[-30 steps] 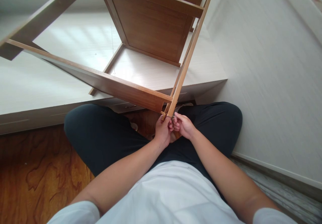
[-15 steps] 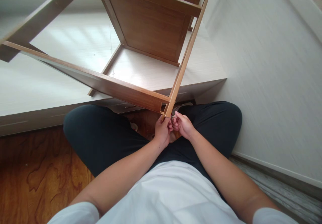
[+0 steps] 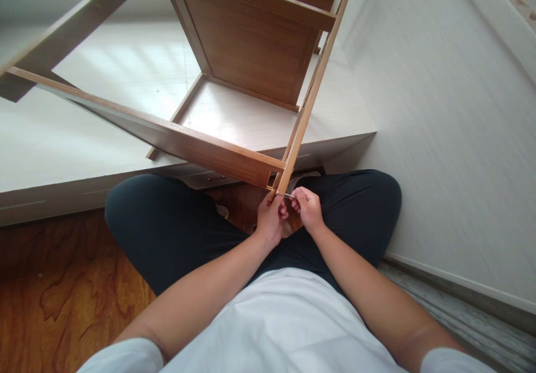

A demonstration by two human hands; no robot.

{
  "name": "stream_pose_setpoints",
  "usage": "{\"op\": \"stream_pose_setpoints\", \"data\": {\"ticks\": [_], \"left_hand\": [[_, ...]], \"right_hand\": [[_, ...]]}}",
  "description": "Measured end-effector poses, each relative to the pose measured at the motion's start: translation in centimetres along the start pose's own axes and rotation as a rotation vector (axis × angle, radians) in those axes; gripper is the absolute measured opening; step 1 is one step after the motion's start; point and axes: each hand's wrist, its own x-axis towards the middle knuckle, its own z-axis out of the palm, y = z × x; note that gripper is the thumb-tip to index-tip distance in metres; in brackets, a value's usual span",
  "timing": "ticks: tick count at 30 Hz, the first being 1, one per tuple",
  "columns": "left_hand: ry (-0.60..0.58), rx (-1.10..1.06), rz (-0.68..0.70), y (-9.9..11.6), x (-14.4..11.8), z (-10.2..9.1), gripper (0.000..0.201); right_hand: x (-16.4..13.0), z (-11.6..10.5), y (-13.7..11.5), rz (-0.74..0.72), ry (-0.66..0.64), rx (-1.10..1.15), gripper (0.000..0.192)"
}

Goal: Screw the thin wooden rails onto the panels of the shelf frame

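Since the earlier frames almost nothing has moved: the right hand (image 3: 307,208) has drawn a little away from the left hand (image 3: 271,216), so a small gap now shows between them, and the wooden frame (image 3: 201,148) stays at the same tilt.

The left hand is closed around the lower corner of the frame, with the thumb and fingers pressing on the end of the thin upright rail (image 3: 312,91). The right hand pinches a small thin metal piece (image 3: 289,195) between thumb and forefinger. This piece looks like a screw or a small key; it is too small to tell which. Its tip touches the bottom end of the rail, just beside the left fingers.

The frame is of brown wood grain. Its near corner hangs just above the lap of the person, and the far part leans on the pale low platform (image 3: 259,122). A wide board of the frame runs from the corner toward the upper left, and a brown panel (image 3: 247,43) stands further back at the top.

The person sits cross-legged in dark trousers (image 3: 167,228) and a white shirt (image 3: 272,323) on a floor of reddish wood pattern (image 3: 58,295). A pale wall (image 3: 444,138) rises on the right side.
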Motion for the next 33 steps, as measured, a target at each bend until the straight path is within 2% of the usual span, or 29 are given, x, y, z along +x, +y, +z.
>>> {"op": "stream_pose_setpoints", "data": {"ticks": [6,13,17,20,23,28,33], "left_hand": [[-0.002,-0.019,0.000,0.0,0.1,-0.2,0.039],[-0.005,-0.028,-0.007,0.0,0.1,-0.1,0.040],[-0.007,-0.023,-0.002,0.0,0.1,0.0,0.041],[-0.021,-0.016,0.007,0.0,0.1,0.0,0.038],[-0.025,-0.011,0.007,0.1,0.1,0.0,0.036],[-0.019,-0.010,0.011,0.2,0.0,0.1,0.037],[-0.004,0.002,0.004,0.1,0.0,0.2,0.037]], "right_hand": [[-0.4,-0.1,0.1,-0.030,-0.001,-0.063,0.047],[-0.4,-0.1,0.2,-0.003,0.003,-0.007,0.048],[0.1,0.1,-0.1,0.195,-0.025,0.140,0.053],[0.7,0.2,-0.4,0.399,-0.120,0.328,0.053],[1.0,0.1,-0.5,0.509,-0.204,0.448,0.053],[0.9,0.2,-0.6,0.518,-0.193,0.419,0.055],[0.6,0.3,-0.6,0.427,-0.130,0.373,0.057]]}}
